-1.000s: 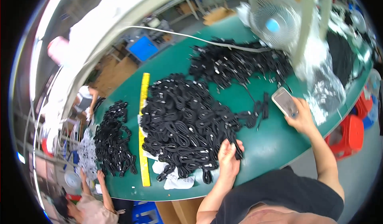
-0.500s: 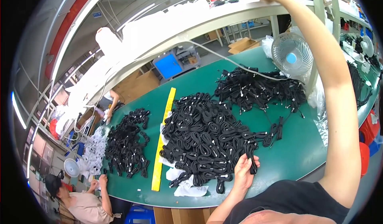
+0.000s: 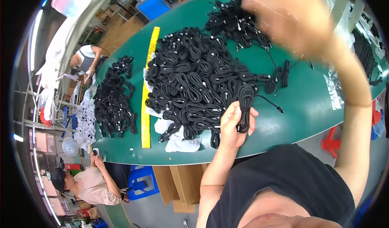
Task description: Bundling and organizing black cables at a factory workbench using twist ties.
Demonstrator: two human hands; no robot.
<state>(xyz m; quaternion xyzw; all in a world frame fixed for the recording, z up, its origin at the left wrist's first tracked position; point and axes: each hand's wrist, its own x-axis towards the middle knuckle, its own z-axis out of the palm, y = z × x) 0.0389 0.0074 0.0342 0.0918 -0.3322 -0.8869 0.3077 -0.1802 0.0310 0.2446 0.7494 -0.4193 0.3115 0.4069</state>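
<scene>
My left hand (image 3: 231,126) is closed around a coiled black cable (image 3: 245,102), held upright over the near side of the table. One loose end of that cable, with a small plug, sticks out to the right. High at the upper right, close to the camera, my right hand (image 3: 285,19) is smeared by motion; a faint thin line crosses it, and I cannot make out its fingers. Just beyond my left hand lies a big heap of coiled black cables (image 3: 190,78). Two separate cable coils (image 3: 285,74) lie to the right of the heap.
A yellow strip (image 3: 146,110) divides the heap from another pile of black cables (image 3: 115,102) on the green table (image 3: 296,118). More loose cables (image 3: 229,23) lie at the back. Two co-workers sit or lean at the left. Below the edge are cardboard boxes (image 3: 184,187) and a blue stool (image 3: 142,183).
My right hand has come down and nearer from its raised reach to the shelf. The cable in my left hand now stands up more, its loose end showing. The whole view has tilted downward.
</scene>
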